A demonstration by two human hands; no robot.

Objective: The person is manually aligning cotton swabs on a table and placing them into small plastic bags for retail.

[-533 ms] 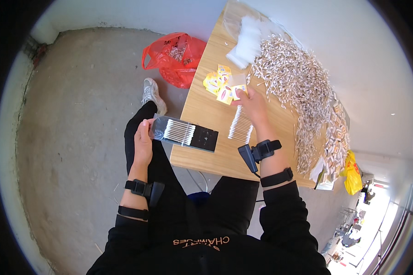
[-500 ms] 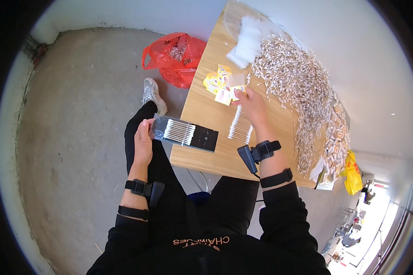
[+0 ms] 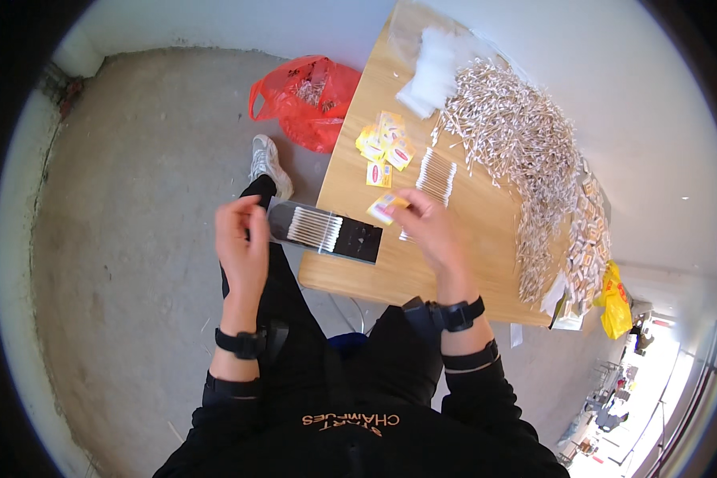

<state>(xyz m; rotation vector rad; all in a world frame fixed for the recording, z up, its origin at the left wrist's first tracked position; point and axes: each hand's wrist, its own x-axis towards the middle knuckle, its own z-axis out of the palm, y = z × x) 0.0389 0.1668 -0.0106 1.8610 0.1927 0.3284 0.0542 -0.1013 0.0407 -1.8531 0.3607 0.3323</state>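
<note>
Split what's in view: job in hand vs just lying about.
Likely job:
yellow card in right hand
card pile
dark board with swabs
swab row
swab heap
translucent plastic

Likely lying about:
yellow bag
red bag (swabs inside, so unsure)

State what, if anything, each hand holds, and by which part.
Right hand: a yellow-and-white card, pinched at its right end. Left hand: cannot tell whether it holds anything.
</note>
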